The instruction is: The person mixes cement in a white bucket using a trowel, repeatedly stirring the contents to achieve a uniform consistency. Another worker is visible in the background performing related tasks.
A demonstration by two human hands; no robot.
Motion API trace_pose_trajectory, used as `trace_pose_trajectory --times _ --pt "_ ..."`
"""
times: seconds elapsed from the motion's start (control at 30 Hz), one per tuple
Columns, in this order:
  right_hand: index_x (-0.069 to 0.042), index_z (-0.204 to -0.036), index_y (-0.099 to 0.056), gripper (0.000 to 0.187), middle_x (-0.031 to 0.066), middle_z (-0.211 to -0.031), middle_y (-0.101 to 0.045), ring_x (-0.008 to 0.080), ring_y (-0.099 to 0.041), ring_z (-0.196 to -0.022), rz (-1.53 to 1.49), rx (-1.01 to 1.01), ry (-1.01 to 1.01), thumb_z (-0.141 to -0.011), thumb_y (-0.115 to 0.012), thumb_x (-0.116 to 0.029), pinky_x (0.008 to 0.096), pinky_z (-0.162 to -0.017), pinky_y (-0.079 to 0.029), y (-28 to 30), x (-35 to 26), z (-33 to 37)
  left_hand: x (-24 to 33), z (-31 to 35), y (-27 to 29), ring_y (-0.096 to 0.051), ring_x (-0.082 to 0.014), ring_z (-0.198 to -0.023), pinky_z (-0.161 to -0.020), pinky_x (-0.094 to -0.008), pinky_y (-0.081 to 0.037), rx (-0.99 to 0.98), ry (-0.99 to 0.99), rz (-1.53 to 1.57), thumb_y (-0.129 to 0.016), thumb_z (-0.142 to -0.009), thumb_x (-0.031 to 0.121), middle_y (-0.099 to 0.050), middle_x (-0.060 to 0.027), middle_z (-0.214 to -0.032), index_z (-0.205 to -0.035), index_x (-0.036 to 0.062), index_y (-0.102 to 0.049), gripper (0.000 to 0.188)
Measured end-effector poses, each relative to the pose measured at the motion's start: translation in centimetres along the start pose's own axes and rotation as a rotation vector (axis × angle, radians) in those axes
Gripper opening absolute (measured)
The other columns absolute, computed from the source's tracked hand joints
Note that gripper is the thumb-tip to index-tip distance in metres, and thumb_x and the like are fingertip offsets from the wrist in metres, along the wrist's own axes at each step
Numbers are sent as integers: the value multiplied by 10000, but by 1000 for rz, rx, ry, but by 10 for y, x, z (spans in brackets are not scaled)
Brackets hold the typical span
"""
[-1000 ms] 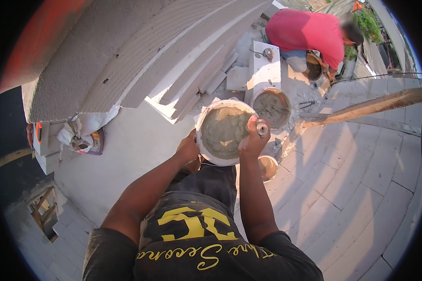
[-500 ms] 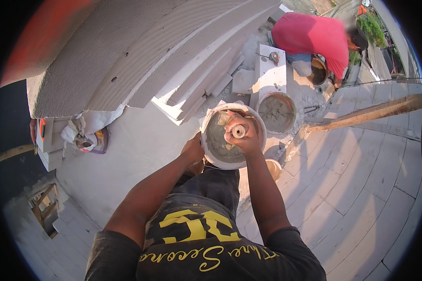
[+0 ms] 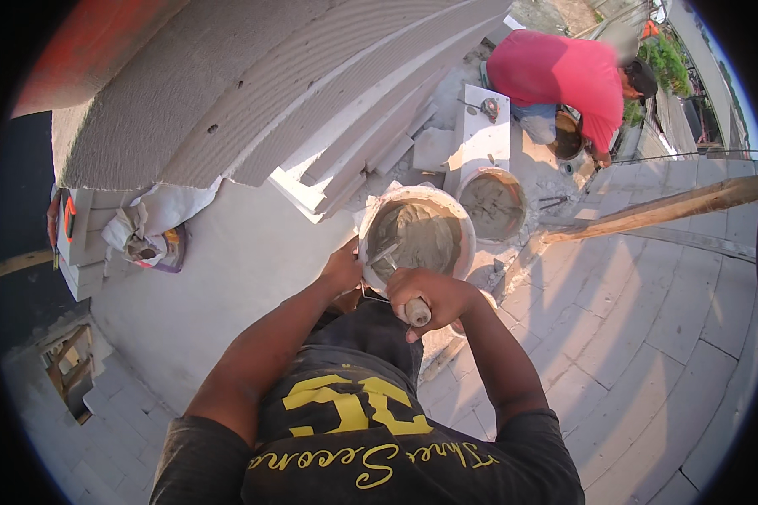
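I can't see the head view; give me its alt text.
The right hand grips a metal tool with a pale cylindrical handle at the near rim of a pale round bucket of grey mortar-like mix; the left hand holds its left side. Beyond are another round bucket and a crouching co-worker in a red shirt.

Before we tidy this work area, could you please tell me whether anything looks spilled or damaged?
Nothing serious stands out. Pale crumbs lie beside the second bucket, which looks untidy, and the large blocks at upper left show small dark pits in otherwise fairly even faces. The near bucket shows no clear spill.
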State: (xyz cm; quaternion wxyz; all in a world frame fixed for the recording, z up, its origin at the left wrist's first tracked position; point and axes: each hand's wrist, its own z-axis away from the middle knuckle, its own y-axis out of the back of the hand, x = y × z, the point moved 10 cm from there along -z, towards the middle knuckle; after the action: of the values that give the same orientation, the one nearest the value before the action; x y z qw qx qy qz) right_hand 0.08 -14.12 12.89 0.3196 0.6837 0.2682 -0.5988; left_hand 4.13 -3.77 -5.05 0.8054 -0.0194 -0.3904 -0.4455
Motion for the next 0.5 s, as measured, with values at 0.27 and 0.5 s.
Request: trace_pose_trajectory --times 0.27,0.5 --pt "-23 -688 -555 313 35 -673 -539 202 -531 -677 43 504 19 -666 -851 -122 432 -1006 -425 91 -60 5 9 13 6 -682 -313 -944 -836 -402 -523 -21 93 83 -485 -916 43 -691 -212 -1019 -1453 97 -353 555" --pt "-20 -679 -522 301 85 -648 -522 268 -545 -661 300 249 -66 -752 -772 -171 429 -1043 -419 54 18 -13 4 9 1 -688 -277 -955 -837 -391 -528 -11 54 63 -467 -938 44 -698 -196 -1029 -1457 113 -364 534"
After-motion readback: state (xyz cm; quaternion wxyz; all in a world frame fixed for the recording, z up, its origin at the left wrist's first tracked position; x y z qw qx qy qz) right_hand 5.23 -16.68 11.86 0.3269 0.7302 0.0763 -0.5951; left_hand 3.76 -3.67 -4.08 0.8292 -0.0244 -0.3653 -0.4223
